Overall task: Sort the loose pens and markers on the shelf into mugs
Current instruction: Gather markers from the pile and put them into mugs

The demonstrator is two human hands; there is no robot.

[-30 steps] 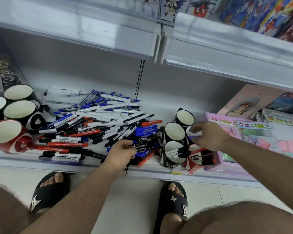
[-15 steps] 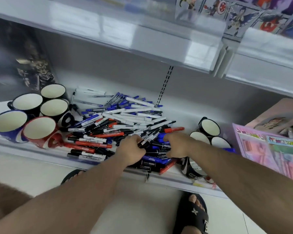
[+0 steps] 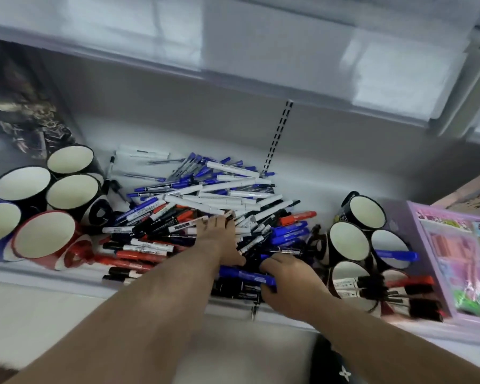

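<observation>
The left hand (image 3: 219, 239) lies flat, fingers straight, pressing on the heap of slim plastic pens and markers (image 3: 205, 200), likely to steady it. Just right of it, the right hand (image 3: 286, 275) curls around a smooth blue cylindrical marker (image 3: 244, 274), probably bound for the glossy black ceramic mugs (image 3: 349, 242) further right. Empty cream-lined mugs (image 3: 72, 192) stand well left.

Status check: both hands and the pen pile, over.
Left hand flat on pen pile, no grip. Right hand curled round blue marker at shelf front. Right mugs partly filled. Nothing in the way.
</observation>
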